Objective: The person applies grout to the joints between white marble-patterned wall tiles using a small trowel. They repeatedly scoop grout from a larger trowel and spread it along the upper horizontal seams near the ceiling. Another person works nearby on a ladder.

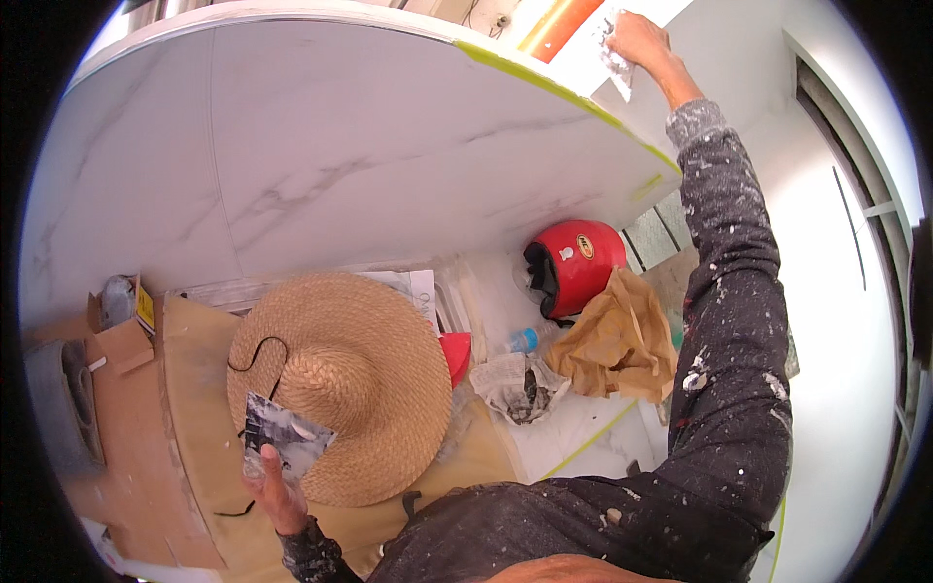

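Note:
My right arm, in a dark sleeve spattered with white, stretches to the upper right. The right hand (643, 45) is closed on a scraper (616, 66) thickly smeared with white putty, by a bright wall edge; its handle is hidden in the fist. Low on the left, my left hand (279, 494) grips a flat rectangular plate (284, 433), dark and streaked with white putty, with the thumb lying against its face. Behind that plate, partly covered by it, is a wide-brimmed straw hat (335, 389) with a black cord.
A white marble-patterned panel (340, 136) with a yellow-green edge strip spans the upper left. A red helmet (588, 257), crumpled brown paper (617, 340) and a blue-capped bottle (525, 340) lie beyond me. At left are a small cardboard box (126, 345) and a grey roll (60, 403).

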Available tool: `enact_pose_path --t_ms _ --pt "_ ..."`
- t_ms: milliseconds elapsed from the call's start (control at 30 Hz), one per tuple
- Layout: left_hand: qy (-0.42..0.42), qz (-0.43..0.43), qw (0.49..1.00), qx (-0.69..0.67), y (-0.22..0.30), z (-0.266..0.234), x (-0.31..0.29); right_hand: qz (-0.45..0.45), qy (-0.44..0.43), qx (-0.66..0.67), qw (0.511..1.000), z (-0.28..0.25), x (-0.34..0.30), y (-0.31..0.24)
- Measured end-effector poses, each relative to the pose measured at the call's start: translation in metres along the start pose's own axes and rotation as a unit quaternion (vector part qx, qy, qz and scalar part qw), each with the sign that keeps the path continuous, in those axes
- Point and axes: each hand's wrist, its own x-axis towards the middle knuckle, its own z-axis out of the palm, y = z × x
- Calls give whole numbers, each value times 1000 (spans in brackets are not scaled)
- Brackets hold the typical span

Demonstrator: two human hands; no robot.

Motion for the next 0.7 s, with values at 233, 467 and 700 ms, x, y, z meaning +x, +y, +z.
enact_pose_path --t_ms 233,467,700 --pt "60 5 997 -52 15 17 -10 -19 -28 15 999 41 -1 -31" --pt "-8 40 999 4 28 24 -11 29 66 33 997 16 -2 -9" --pt "-57 -45 986 -149 52 52 -35 -67 81 411 905 -29 -93 2"
